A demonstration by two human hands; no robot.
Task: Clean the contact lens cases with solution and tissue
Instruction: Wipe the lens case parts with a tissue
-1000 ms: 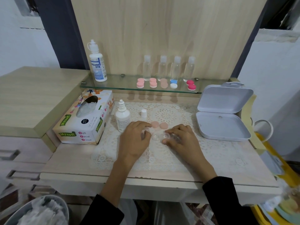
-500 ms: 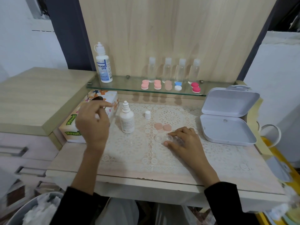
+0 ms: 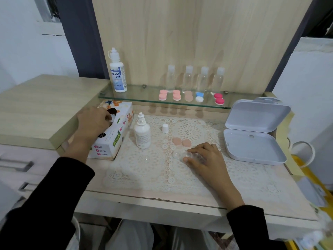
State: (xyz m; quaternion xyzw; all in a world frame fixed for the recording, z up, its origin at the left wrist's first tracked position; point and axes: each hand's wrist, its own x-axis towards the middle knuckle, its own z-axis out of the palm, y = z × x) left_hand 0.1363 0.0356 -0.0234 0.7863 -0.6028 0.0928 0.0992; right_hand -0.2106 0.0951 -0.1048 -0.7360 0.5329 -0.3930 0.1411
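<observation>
Right hand [image 3: 205, 158] nearest, thumb and fingertips pinching the clear lens case [image 3: 180, 153] on the lace mat [image 3: 144, 170], two peach lids [image 3: 177, 141] just behind, solution bottle [image 3: 142, 132] upright, left hand [image 3: 91, 121] curled at the tissue box [image 3: 115, 137] slot, its grip impossible to tell, coloured cases [image 3: 219, 98] on the glass shelf [image 3: 140, 95].

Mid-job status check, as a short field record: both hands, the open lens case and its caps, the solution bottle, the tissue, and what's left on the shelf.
left hand: at the opening of the tissue box, fingers curled; no pulled tissue visible
right hand: pinches the clear lens case on the lace mat
peach caps: two, off, side by side just behind the case
solution bottle: upright, uncapped, between box and case
white cap: standing right of the bottle
glass shelf: five capped cases in a row
</observation>
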